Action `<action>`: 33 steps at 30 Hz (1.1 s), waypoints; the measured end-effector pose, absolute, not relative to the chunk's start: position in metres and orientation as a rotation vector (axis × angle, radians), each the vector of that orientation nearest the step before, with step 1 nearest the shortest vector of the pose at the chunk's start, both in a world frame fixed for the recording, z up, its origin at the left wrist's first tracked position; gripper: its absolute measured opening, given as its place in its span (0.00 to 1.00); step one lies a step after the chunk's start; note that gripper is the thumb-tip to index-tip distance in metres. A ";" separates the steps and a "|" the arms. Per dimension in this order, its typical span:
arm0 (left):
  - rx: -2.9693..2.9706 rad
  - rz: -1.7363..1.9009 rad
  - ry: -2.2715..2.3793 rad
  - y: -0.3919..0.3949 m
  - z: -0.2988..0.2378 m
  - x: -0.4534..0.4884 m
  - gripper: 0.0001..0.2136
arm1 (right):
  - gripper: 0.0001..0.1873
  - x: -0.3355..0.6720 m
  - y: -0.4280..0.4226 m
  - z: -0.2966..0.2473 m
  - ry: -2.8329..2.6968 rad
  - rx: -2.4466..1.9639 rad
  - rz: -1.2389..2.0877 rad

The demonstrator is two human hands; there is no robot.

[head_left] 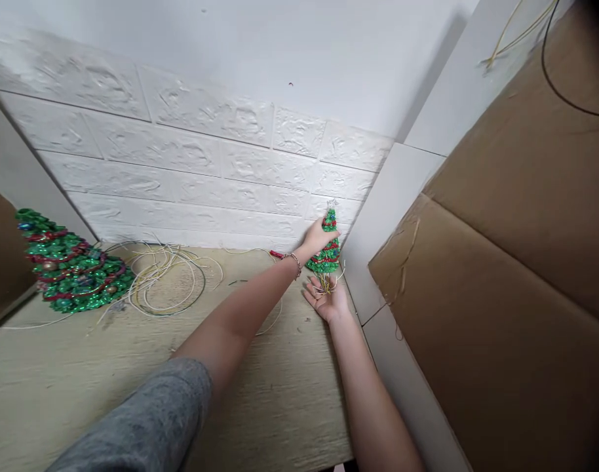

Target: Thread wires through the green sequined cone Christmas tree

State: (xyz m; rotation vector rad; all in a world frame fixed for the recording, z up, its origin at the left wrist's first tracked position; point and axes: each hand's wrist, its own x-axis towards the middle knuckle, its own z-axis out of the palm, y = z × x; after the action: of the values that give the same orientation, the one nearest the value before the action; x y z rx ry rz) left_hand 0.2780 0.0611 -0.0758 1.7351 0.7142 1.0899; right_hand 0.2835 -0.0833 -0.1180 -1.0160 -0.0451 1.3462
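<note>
A small green glittery Christmas tree (pixel 329 254) with red trim stands in the far right corner of the wooden table (pixel 132 367). My left hand (pixel 320 237), with a bracelet on its wrist, grips the tree's side near the top. Under the tree's base my right hand (pixel 328 299) lies palm up, fingers partly spread, and thin yellow wires (pixel 328 282) that hang from the base rest in the palm.
A larger green tree (pixel 71 265) with red garland and baubles lies at the table's left edge. A loose coil of pale wire (pixel 166 278) lies beside it. White brick-pattern wall (pixel 206 164) behind; cardboard sheets (pixel 516 275) lean on the right.
</note>
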 end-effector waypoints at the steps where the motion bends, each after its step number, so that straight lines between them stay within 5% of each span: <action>1: 1.760 1.090 0.703 0.061 -0.077 0.278 0.17 | 0.15 0.283 -0.084 -0.117 -0.042 -1.020 1.353; 8: 1.942 1.111 0.764 0.052 -0.076 0.275 0.15 | 0.20 0.280 -0.089 -0.111 0.028 -0.984 1.341; 22: 2.124 1.004 1.043 0.003 -0.060 0.232 0.27 | 0.05 0.190 -0.144 -0.092 0.293 -0.853 1.230; 27: 2.250 1.348 0.891 0.005 -0.058 0.217 0.16 | 0.19 0.110 -0.156 -0.086 -0.025 -0.624 1.402; 33: 2.287 1.109 0.903 0.035 -0.052 0.198 0.18 | 0.35 0.063 -0.187 -0.086 0.031 -0.652 1.890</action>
State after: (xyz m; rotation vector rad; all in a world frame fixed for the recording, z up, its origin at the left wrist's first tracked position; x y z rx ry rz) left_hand 0.1978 0.0352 -0.0517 2.2869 0.9026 1.1087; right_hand 0.0628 -0.1868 -0.0858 -0.6523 0.0310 1.8905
